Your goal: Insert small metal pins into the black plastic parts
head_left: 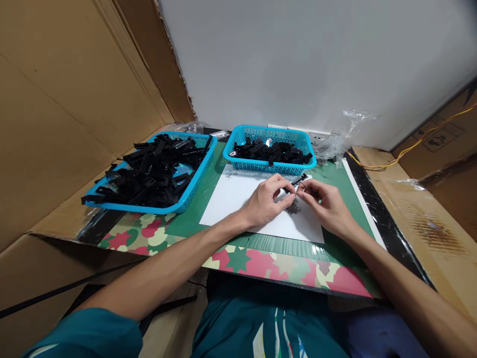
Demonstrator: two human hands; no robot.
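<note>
My left hand (pixel 265 200) is closed in a pinch above the white sheet (pixel 227 209), on a small black plastic part (pixel 299 180). The part sticks out between the two hands, and its lower side is hidden by my fingers. My right hand (pixel 327 205) meets the left fingertips, its thumb and forefinger pinched together. What lies between the right fingertips is too small to make out. Just below the fingers a pile of tiny dark metal pieces (pixel 293 207) lies on the sheet.
At the left stands a blue basket (pixel 186 196) heaped with long black parts (pixel 156 169). Behind the hands, a smaller blue basket (pixel 261 166) holds short black parts (pixel 278 150). Clear plastic bags (pixel 330 146) lie at back right. Cardboard (pixel 74 74) walls the left side.
</note>
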